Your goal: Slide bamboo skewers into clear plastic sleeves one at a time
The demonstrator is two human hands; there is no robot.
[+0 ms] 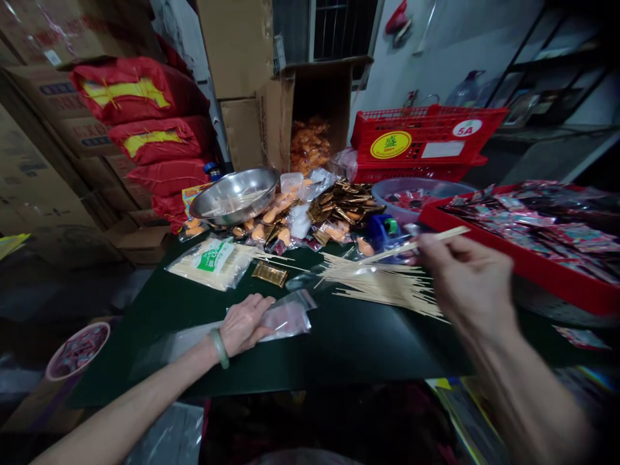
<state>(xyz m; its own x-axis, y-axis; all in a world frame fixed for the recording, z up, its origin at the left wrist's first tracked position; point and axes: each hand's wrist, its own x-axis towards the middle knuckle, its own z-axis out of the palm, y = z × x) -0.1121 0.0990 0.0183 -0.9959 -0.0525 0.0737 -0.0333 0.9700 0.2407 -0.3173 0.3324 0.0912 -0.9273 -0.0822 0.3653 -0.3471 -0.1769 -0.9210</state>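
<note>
My left hand (pixel 248 323), with a pale green bangle at the wrist, lies low over the dark green table. Its fingers are closed on a clear plastic bag (pixel 290 316). Raised at the right, my right hand (pixel 465 274) is closed, pinching thin wooden sticks (pixel 411 247) that point left. Below them a loose pile of similar sticks (pixel 387 284) is spread on the table. A small gold packet (pixel 270 274) lies beyond my left hand. Left of that packet is a clear pack of sticks (pixel 213 261) with a green label.
A steel bowl (pixel 237 194) stands at the back left, beside gold packets (pixel 343 203) and orange pieces. Red baskets (pixel 416 142) stand behind a translucent tub (pixel 411 187). A red tray (pixel 533 274) of sachets fills the right side. Cartons (pixel 242 58) and red sacks (pixel 140 90) are stacked behind.
</note>
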